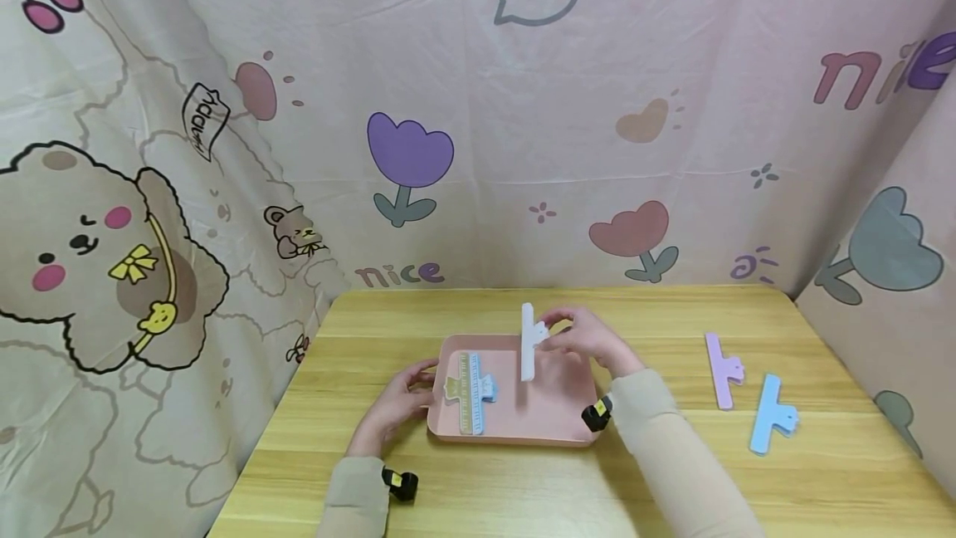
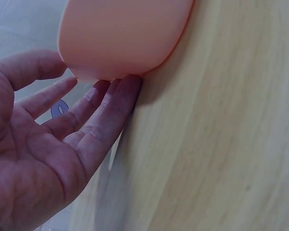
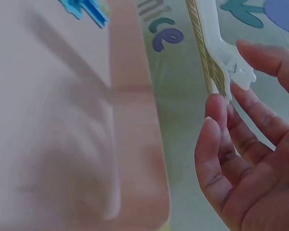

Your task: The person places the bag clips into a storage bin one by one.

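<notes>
- Printed cloth backdrop (image 1: 478,106): hangs behind and on both sides of the table, with bears, tulips and the word "nice".
- Wooden table (image 1: 821,488): light grain, bears everything below.
- Pink tray (image 1: 556,426): shallow, rounded corners, at table centre.
- Left hand (image 1: 399,401): fingers straight and relaxed, fingertips (image 2: 127,86) touching the tray's left outer wall; grasps nothing.
- Right hand (image 1: 590,339): above the tray's far right part, pinching the white clip by its handle between thumb and fingers.
- White clip (image 1: 529,343): long sealing clip, held upright over the tray.
- Blue clip (image 1: 772,416) and purple clip (image 1: 723,370): flat on the table, right of the tray, near each other.
- Yellow clip (image 1: 461,388) and second blue clip (image 1: 478,397): side by side inside the tray's left half.
</notes>
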`<state>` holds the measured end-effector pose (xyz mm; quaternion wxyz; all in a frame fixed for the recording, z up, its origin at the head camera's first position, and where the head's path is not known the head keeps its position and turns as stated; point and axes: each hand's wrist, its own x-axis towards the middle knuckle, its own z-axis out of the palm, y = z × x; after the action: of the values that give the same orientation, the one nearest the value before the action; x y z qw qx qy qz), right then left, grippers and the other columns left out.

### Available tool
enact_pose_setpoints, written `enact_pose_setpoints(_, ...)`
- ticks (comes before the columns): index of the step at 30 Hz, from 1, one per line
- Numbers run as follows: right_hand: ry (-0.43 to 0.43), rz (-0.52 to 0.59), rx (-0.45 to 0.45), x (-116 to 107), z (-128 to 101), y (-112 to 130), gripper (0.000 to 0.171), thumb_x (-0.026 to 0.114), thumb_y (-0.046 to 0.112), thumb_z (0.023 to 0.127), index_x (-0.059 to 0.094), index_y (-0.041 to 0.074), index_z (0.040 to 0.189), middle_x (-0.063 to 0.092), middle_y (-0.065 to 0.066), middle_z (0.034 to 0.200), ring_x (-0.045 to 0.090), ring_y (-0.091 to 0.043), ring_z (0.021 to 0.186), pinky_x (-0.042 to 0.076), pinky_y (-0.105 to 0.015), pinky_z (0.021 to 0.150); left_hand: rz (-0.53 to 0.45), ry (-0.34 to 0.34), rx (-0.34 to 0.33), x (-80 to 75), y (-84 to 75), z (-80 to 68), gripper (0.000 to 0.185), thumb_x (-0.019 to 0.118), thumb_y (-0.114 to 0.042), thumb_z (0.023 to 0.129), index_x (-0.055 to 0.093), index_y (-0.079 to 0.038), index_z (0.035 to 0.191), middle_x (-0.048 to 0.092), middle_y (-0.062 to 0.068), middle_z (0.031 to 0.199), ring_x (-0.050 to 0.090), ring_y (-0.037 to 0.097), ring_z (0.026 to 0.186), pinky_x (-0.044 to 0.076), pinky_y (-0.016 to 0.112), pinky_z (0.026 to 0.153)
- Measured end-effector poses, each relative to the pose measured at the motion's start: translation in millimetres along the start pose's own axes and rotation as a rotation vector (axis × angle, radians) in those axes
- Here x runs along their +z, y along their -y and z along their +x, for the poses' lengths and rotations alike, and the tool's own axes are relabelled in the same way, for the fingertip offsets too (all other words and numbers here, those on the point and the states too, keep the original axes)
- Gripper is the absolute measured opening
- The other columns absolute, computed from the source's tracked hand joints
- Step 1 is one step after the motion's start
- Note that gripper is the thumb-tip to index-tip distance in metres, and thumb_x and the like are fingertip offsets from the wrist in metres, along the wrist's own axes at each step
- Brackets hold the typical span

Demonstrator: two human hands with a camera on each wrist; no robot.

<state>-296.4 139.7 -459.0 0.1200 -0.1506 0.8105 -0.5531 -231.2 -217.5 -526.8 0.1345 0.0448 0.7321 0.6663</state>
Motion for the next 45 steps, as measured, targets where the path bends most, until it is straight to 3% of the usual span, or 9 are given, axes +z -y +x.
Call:
enact_pose_setpoints(5,0.098,-0.073,-0.026,11.2,1.9,2.8,0.044,0.084,0.014,0.075,0.068,0.005,0.115,0.06,-0.009,0.106,0.06,-0.022,0.084,0.054,-0.033,0.07,0.005,0.005,0.003,-0.5,0.6,-0.3,0.069,0.057,0.011,0.083,0.035,0.003,0.148,0.045,0.032,0.134,0.061,0.036,0.103,0.056,0.046,0.084)
enact_pose_setpoints(11,0.182,-0.144,-0.051,22.2,5.3,2.9,0.05,0.085,0.016,0.074,0.067,0.002,0.118,0.062,-0.006,0.101,0.058,-0.024,0.086,0.054,-0.034,0.068,0.0,0.018,0.007,-1.1,0.6,-0.2,0.071,0.056,0.012,0.083,0.033,0.003,0.149,0.043,0.033,0.134,0.06,0.037,0.105,0.055,0.046,0.084)
enact_pose_setpoints(22,0.217,-0.14,-0.007,36.0,5.7,1.6,0.044,0.086,0.013,0.071,0.068,0.006,0.111,0.062,-0.005,0.101,0.059,-0.021,0.083,0.053,-0.034,0.067,0.005,0.018,0.007,-0.4,-0.4,-0.6,0.07,0.056,0.012,0.083,0.033,0.004,0.149,0.044,0.032,0.135,0.06,0.036,0.106,0.055,0.045,0.085)
enact_pose_setpoints(30,0.223,-0.22,0.03,41.0,5.6,0.3,0.045,0.088,0.019,0.07,0.07,0.013,0.111,0.064,0.002,0.1,0.058,-0.018,0.087,0.054,-0.033,0.07,0.014,0.013,0.02,0.1,-0.3,-1.0,0.068,0.056,0.012,0.083,0.034,0.005,0.147,0.044,0.035,0.133,0.06,0.037,0.106,0.056,0.044,0.084)
enact_pose_setpoints(37,0.208,-0.273,0.024,48.9,5.4,1.2,0.039,0.088,0.016,0.07,0.071,0.011,0.105,0.065,0.0,0.097,0.056,-0.018,0.085,0.05,-0.031,0.069,0.009,0.017,0.018,-1.2,1.1,-0.8,0.069,0.056,0.012,0.082,0.035,0.004,0.148,0.043,0.034,0.134,0.06,0.037,0.107,0.055,0.045,0.085)
enact_pose_setpoints(45,0.298,-0.248,0.094,51.5,2.1,9.8,0.05,0.081,0.02,0.079,0.065,0.005,0.124,0.065,-0.007,0.119,0.062,-0.015,0.093,0.056,-0.041,0.075,0.003,0.026,0.01,-1.6,0.0,-1.2,0.071,0.056,0.012,0.082,0.032,0.005,0.148,0.043,0.033,0.135,0.06,0.035,0.106,0.055,0.045,0.084)
